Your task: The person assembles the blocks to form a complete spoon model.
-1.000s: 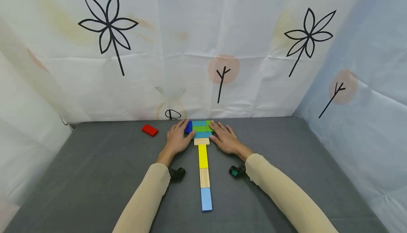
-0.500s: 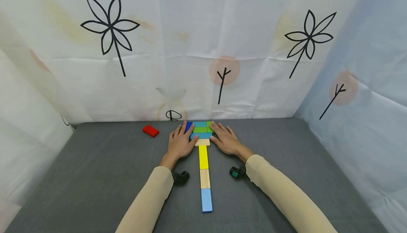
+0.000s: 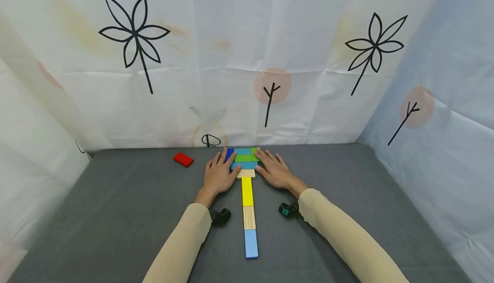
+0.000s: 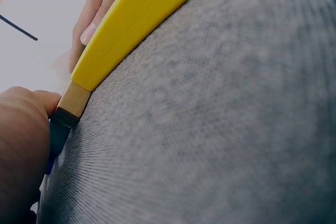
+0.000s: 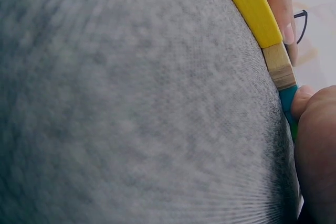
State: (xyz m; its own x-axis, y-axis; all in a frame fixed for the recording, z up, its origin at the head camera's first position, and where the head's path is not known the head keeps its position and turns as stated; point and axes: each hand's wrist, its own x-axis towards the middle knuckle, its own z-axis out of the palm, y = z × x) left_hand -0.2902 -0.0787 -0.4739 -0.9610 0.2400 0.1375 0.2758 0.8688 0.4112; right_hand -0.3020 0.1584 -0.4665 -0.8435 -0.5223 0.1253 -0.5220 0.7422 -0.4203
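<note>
Flat building blocks form a T shape on the table in the head view. My left hand (image 3: 219, 175), fingers spread and fairly straight, rests at the left side, over part of the dark blue block (image 3: 230, 152). Its thumb reaches the teal block (image 3: 245, 166) and the plain wooden block (image 3: 246, 173). My right hand (image 3: 275, 171) lies opposite, fingertips on the green block (image 3: 254, 152) and thumb at the teal block's right end. Between the hands sit another green block (image 3: 243, 158) and another teal one. The stem has a yellow block (image 3: 247, 191), a wooden block (image 3: 248, 217) and a light blue block (image 3: 251, 244).
A red block (image 3: 183, 159) lies apart on the grey tabletop (image 3: 115, 214), left of the hands. White printed cloth (image 3: 216, 60) hangs behind the table's far edge and at both sides. Black wrist cameras (image 3: 221, 217) hang beneath the forearms.
My left hand has shifted slightly right, its fingers coming further over the dark blue block and its thumb down toward the wooden block. The right hand stays in place.
</note>
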